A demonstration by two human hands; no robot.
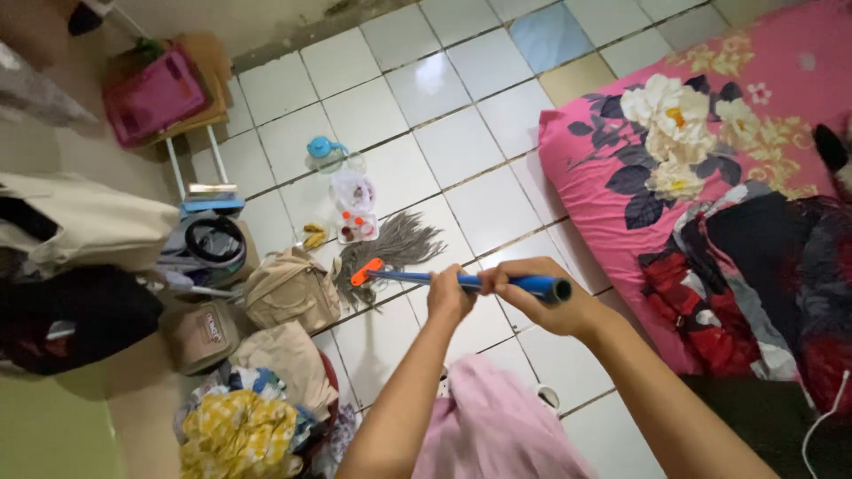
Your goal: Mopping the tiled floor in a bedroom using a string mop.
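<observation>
Head view | we grip the mop handle [444, 279] with both left hand [449, 297] and right hand [532, 297] | mop head [390, 248] lies ahead-left, left hand nearer.

The mop handle [461, 281] runs across the middle, with the left hand [448, 297] gripping it left of the right hand [541, 297]. The mop head [390, 248] rests on the tiled floor [444, 142] at the handle's left end. Just left of it sits a bag [291, 288], with a clothes pile [248, 426] nearer. A jug [327, 153] stands farther off. The mattress [701, 133] lies right.
</observation>
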